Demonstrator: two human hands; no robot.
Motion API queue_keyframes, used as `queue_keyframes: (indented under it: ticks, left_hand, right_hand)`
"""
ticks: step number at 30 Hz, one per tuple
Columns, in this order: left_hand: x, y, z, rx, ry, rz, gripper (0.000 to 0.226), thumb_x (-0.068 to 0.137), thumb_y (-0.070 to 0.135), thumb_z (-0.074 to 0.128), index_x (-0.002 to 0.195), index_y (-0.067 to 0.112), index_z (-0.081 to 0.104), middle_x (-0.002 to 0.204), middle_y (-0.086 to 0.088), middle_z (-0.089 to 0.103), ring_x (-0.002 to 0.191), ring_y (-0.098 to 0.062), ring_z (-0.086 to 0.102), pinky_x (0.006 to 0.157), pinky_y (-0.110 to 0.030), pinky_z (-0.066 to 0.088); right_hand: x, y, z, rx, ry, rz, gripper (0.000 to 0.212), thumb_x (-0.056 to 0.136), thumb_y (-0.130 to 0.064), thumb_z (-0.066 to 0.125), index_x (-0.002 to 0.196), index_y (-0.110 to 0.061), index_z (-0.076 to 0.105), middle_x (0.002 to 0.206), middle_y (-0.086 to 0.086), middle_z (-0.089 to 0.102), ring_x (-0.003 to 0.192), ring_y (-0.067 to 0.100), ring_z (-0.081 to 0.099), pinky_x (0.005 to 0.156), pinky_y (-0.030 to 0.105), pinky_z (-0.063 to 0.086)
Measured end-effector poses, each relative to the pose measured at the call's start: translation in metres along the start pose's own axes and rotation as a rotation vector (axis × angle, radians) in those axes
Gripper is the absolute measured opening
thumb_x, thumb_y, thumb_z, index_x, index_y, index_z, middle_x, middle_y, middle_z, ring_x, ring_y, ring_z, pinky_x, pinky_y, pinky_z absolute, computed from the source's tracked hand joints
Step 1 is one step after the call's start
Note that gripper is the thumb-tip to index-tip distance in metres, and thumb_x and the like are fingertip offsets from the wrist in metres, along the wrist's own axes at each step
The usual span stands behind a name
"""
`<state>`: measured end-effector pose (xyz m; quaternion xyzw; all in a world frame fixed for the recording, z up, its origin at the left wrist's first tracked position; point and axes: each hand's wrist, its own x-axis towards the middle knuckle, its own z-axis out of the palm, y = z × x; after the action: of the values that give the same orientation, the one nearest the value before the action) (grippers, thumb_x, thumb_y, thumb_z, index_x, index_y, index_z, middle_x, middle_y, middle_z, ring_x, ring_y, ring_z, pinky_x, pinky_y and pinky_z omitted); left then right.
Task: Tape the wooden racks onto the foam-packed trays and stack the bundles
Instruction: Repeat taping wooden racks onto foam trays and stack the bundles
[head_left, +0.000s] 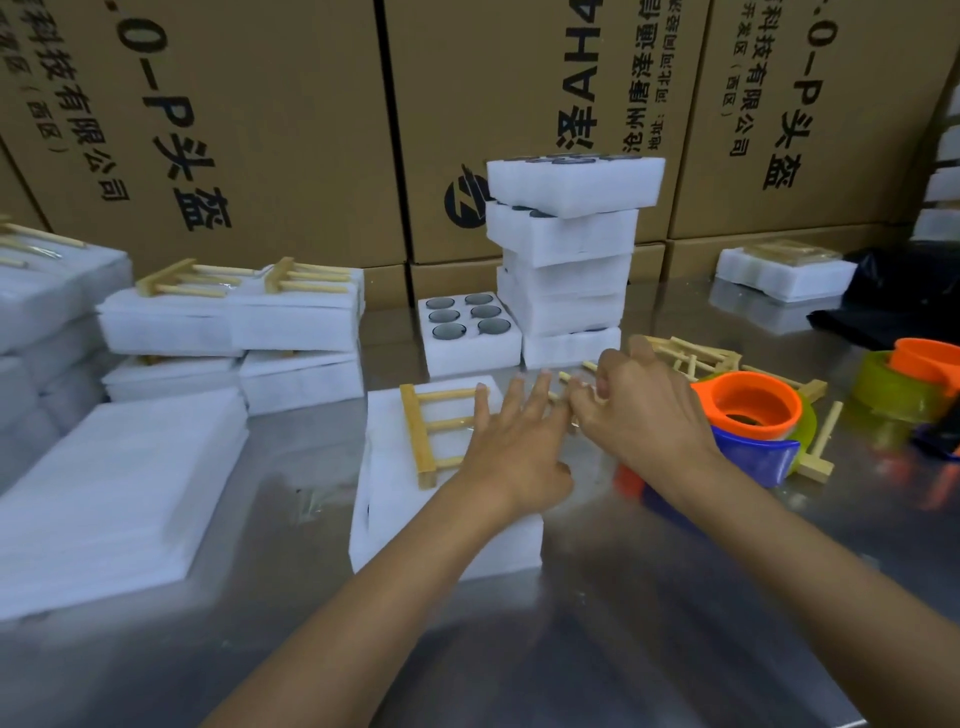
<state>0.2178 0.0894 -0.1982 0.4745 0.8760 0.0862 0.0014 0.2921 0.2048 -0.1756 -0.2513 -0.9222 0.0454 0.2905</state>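
A white foam-packed tray (395, 519) lies in front of me on the steel table with a wooden rack (423, 434) flat on its top. My left hand (511, 447) rests on the rack with its fingers spread straight. My right hand (639, 410) hovers just beyond the tray's right edge, fingers curled, seemingly pinching something small near the rack's right end; what it pinches is hidden. Finished bundles (234, 317) with racks on top are stacked at the left.
A tall leaning stack of foam trays (569, 260) stands behind, with an open tray of dark cups (467, 332) beside it. Loose racks (691, 358) and orange and blue tape dispensers (753, 415) lie right. Foam sheets (114, 493) lie left. Cardboard boxes (234, 130) wall the back.
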Motion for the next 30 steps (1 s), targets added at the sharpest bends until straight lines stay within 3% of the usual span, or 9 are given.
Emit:
queue_keyframes:
  ticks: [3,11,13,15,18,20,23,27,30]
  left_hand:
    - [-0.006,-0.008,0.001,-0.003,0.002,-0.113,0.091,0.092,0.024,0.044,0.155,0.024,-0.021,0.164,-0.002,-0.023,0.15,-0.029,-0.022,0.119,-0.056,-0.014]
    - [-0.017,-0.018,-0.006,-0.256,-0.007,-0.082,0.079,0.098,0.037,0.047,0.159,0.028,-0.001,0.167,0.001,-0.009,0.153,-0.024,-0.008,0.123,-0.047,-0.004]
    - [-0.021,-0.023,-0.02,-0.566,0.116,-0.078,0.066,0.098,0.028,0.051,0.156,0.032,0.02,0.162,0.01,0.018,0.15,-0.019,0.022,0.121,-0.039,0.02]
    - [-0.03,-0.038,-0.035,-0.752,0.324,-0.105,0.052,0.097,0.016,0.051,0.145,0.032,0.043,0.144,0.015,0.044,0.121,-0.017,0.054,0.097,-0.026,0.044]
    - [-0.046,-0.081,-0.045,-0.746,0.655,-0.264,0.041,0.095,0.01,0.048,0.129,0.03,0.058,0.123,0.022,0.058,0.111,0.005,0.054,0.085,-0.012,0.04]
    - [-0.06,-0.116,-0.035,-0.669,0.727,-0.453,0.038,0.096,0.009,0.047,0.128,0.025,0.059,0.127,0.009,0.06,0.113,-0.009,0.055,0.093,-0.026,0.043]
    - [-0.078,-0.155,0.002,-0.338,0.544,-0.567,0.034,0.095,0.011,0.057,0.129,0.014,0.061,0.13,-0.011,0.063,0.111,-0.029,0.059,0.098,-0.037,0.044]
    - [-0.076,-0.16,0.034,-0.038,0.193,-0.384,0.026,0.097,0.023,0.056,0.119,0.012,0.064,0.123,-0.008,0.061,0.123,-0.032,0.05,0.106,-0.039,0.033]
    - [-0.07,-0.163,0.037,-0.188,0.234,-0.375,0.019,0.097,0.015,0.055,0.109,0.007,0.068,0.115,-0.009,0.063,0.117,-0.034,0.053,0.102,-0.042,0.038]
  right_hand:
    - [0.004,0.007,-0.004,-0.06,-0.036,0.016,0.023,0.09,-0.03,0.059,0.099,-0.01,0.052,0.108,0.01,0.043,0.076,0.023,0.045,0.061,0.033,0.039]
    - [-0.015,0.007,0.022,-0.198,-0.132,0.005,0.053,0.089,-0.056,0.059,0.119,-0.014,0.049,0.12,0.008,0.039,0.103,0.025,0.05,0.063,0.03,0.039]
    - [-0.022,0.003,0.034,-0.233,-0.149,-0.02,0.053,0.089,-0.057,0.057,0.122,-0.016,0.049,0.121,0.007,0.038,0.107,0.024,0.049,0.065,0.031,0.043]
    - [-0.028,-0.003,0.043,-0.237,-0.142,-0.037,0.052,0.089,-0.058,0.056,0.121,-0.017,0.051,0.121,0.007,0.039,0.109,0.024,0.048,0.071,0.033,0.049]
    - [-0.029,-0.014,0.052,-0.252,-0.137,-0.038,0.054,0.089,-0.057,0.054,0.124,-0.016,0.051,0.126,0.01,0.04,0.112,0.027,0.048,0.081,0.034,0.047]
    - [-0.029,-0.023,0.057,-0.259,-0.138,-0.033,0.052,0.09,-0.055,0.054,0.123,-0.015,0.05,0.127,0.011,0.041,0.112,0.028,0.049,0.081,0.034,0.045]
    - [-0.031,-0.034,0.061,-0.259,-0.14,-0.046,0.034,0.094,-0.036,0.057,0.12,-0.016,0.048,0.124,0.01,0.04,0.109,0.027,0.049,0.072,0.031,0.038]
    - [-0.036,-0.035,0.064,-0.197,-0.177,-0.018,0.022,0.095,-0.026,0.051,0.114,-0.016,0.046,0.125,0.009,0.039,0.112,0.027,0.046,0.079,0.032,0.038]
    - [-0.042,-0.037,0.066,-0.163,-0.174,0.008,0.018,0.095,-0.026,0.051,0.11,-0.018,0.046,0.125,0.007,0.038,0.112,0.024,0.044,0.084,0.032,0.038]
